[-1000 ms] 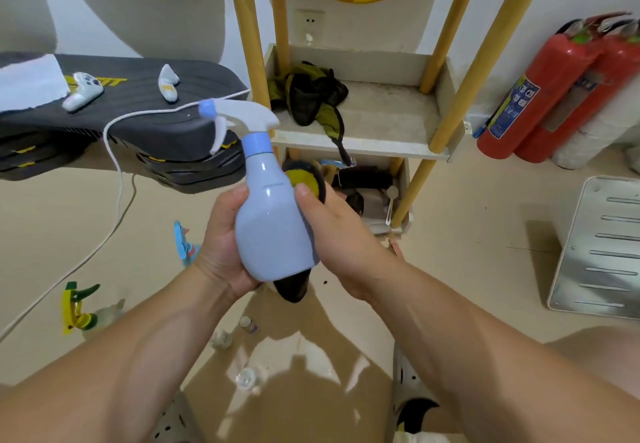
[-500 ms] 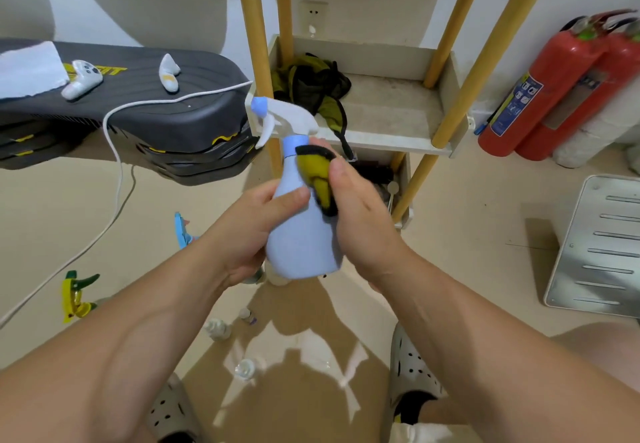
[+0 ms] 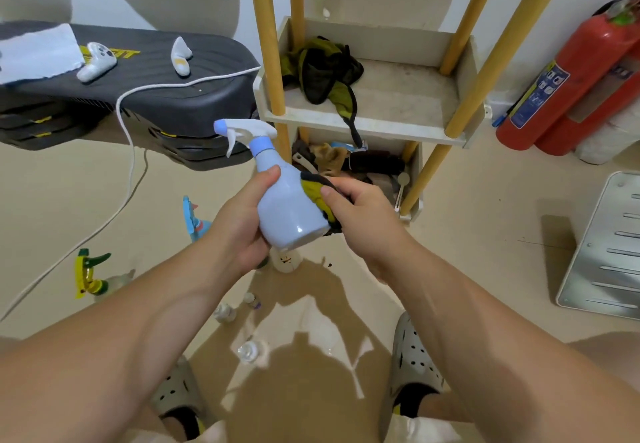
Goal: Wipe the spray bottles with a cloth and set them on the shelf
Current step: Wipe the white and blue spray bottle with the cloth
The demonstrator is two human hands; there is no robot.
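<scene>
At far left a dark grey bench carried a white sheet, two white controllers and a white cable that trailed down to the floor. On the floor below lay a yellow-and-green spray bottle and, nearer the middle, a blue spray bottle, partly hidden by the left forearm.

The left hand had its grip wrapped round the body of the pale blue spray bottle, with the thumb high on the bottle's shoulder. The bottle was held in the air, tilted, its white trigger head pointing left and its base turned down toward the camera. It was in front of the shelf's lower tier, not on it.

The right hand had its grip pinched on a yellow-and-black cloth, the thumb pressing the cloth against the bottle's right side.

Behind stood the shelf with yellow posts; a dark olive rag lay on its upper tier. Further right stood a red fire extinguisher against the wall, and a metal plate lay on the floor.
</scene>
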